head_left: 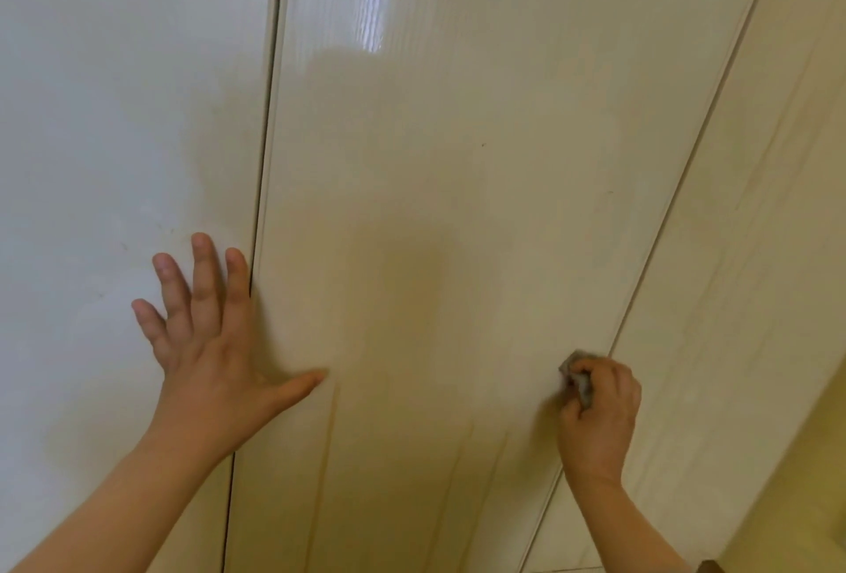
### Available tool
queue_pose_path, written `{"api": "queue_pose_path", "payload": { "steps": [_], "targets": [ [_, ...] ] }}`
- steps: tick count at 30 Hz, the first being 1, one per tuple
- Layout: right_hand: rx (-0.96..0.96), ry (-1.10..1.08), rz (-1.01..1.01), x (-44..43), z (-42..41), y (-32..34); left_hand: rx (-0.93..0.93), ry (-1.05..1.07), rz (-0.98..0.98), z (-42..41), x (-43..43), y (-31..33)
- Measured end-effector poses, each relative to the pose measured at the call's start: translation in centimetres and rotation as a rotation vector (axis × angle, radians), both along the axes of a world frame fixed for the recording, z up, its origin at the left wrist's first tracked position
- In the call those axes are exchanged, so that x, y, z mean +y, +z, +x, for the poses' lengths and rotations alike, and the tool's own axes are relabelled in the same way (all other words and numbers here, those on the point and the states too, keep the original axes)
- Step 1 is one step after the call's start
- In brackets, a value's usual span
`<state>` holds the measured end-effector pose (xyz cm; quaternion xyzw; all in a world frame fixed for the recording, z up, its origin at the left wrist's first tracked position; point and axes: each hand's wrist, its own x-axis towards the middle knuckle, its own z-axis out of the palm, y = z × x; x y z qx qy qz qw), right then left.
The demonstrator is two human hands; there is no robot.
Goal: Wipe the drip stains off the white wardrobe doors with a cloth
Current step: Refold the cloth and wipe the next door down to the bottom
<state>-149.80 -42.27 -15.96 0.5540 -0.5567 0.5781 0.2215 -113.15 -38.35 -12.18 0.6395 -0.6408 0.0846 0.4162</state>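
Glossy white wardrobe doors fill the view. My left hand (pixel 208 343) lies flat with spread fingers across the seam between the left door (pixel 114 114) and the middle door (pixel 435 183); its thumb reaches onto the middle door. My right hand (pixel 599 412) grips a small grey cloth (pixel 577 374) bunched in its fingers and holds it against the middle door near that door's right edge. Faint yellowish drip streaks (pixel 329 444) run down the lower part of the middle door between my hands.
A third door panel (pixel 741 275) stands to the right of the cloth. Beyond it at the far right is a yellowish wall (pixel 819 458). A small dark speck (pixel 483 144) sits higher on the middle door.
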Motion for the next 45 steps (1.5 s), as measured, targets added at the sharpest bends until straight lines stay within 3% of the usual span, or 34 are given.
{"api": "queue_pose_path", "payload": {
  "steps": [3, 6, 12, 16, 27, 31, 40, 42, 45],
  "targets": [
    [-0.079, 0.058, 0.171, 1.7, 0.6, -4.7, 0.017, -0.007, -0.061, 0.5, -0.1, -0.8],
    [-0.048, 0.152, 0.212, 3.4, 2.1, -5.2, 0.046, -0.006, -0.100, 1.4, 0.3, -2.8],
    [0.197, 0.413, 0.097, 4.7, 10.8, -1.2, -0.154, -0.007, -0.055, 4.3, 0.4, -7.7],
    [0.327, 0.514, 0.021, 3.8, 16.3, -0.2, -0.178, 0.006, -0.113, 6.5, 0.6, -9.5],
    [0.327, 0.532, -0.244, 1.5, 24.9, 1.0, -0.285, 0.055, -0.154, 8.8, 0.2, -10.4],
    [0.284, 0.580, -0.262, 0.8, 26.5, -1.4, -0.266, 0.036, -0.161, 9.0, 0.0, -10.5],
    [0.637, 0.669, -0.049, 0.7, 24.9, -11.3, -0.254, 0.024, -0.149, 9.2, -0.1, -10.7],
    [0.620, 0.683, -0.021, 1.5, 24.9, -10.4, -0.251, 0.027, -0.146, 9.0, 0.1, -10.6],
    [0.414, 0.649, -0.086, 2.7, 24.9, -5.8, -0.255, 0.036, -0.149, 9.1, 0.3, -10.5]
  ]
}}
